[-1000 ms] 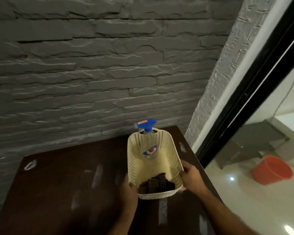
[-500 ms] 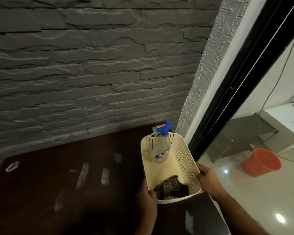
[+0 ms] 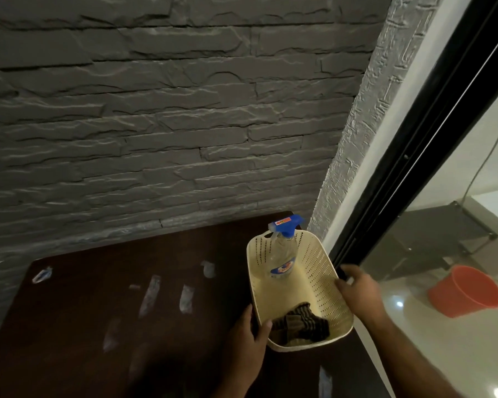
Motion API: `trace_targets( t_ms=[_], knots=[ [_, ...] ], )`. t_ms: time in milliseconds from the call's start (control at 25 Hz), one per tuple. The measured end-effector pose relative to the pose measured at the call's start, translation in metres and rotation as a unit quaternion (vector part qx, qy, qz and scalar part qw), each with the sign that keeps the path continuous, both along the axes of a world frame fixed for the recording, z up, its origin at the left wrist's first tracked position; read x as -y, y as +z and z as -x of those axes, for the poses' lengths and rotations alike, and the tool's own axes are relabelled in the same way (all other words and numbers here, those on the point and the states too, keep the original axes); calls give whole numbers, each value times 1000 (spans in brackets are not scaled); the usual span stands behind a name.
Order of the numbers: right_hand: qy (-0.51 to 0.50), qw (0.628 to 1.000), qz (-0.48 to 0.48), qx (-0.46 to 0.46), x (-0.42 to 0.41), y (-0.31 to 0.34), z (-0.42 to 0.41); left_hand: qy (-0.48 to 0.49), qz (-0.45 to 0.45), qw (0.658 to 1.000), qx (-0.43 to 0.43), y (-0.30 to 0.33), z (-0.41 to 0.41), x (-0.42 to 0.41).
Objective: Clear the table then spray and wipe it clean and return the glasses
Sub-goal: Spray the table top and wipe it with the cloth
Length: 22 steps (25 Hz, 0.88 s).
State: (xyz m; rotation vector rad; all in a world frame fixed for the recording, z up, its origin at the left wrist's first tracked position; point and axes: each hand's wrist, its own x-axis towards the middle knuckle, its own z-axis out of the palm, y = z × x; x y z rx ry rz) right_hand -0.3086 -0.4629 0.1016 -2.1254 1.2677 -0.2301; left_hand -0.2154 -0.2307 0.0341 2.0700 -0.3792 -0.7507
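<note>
The cream perforated basket (image 3: 322,271), holding the spray bottle (image 3: 282,254) and striped cloth (image 3: 299,326), is gripped by the left hand (image 3: 249,337) and right hand (image 3: 360,294) at the dark table (image 3: 98,326) edge; spraying, wiping and returning glasses, unseen here, seemingly remain.

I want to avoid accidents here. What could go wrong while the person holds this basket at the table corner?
1. The basket is near the table edge on the right; it may slip off toward the floor.
2. The spray bottle leans on the far wall of the basket and may tip out if it tilts.
3. The right hand looks blurred and only loosely on the rim, so mainly the left hand grips.
</note>
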Motion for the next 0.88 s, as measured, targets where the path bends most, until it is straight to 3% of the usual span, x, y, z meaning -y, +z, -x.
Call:
trace_targets(
  t_ms=[120, 240, 320, 640, 800, 880],
  knots=[
    [31, 996, 47, 71, -6, 23, -42, 6, 4, 1000, 27, 18, -19, -12],
    [122, 983, -84, 107, -12, 28, -89, -8, 7, 998, 66, 34, -29, -21],
    [157, 975, -114, 109, -11, 22, -110, -24, 12, 996, 79, 42, -29, -29],
    [139, 975, -124, 117, 1, 5, -115, -75, 38, 984, 159, 61, -19, -24],
    [103, 966, -103, 212, -9, 34, -93, -150, 6, 971, 187, 62, -18, 21],
    [95, 960, -75, 251, -11, 60, -81, -222, -53, 958, 172, 53, -18, 52]
  ],
)
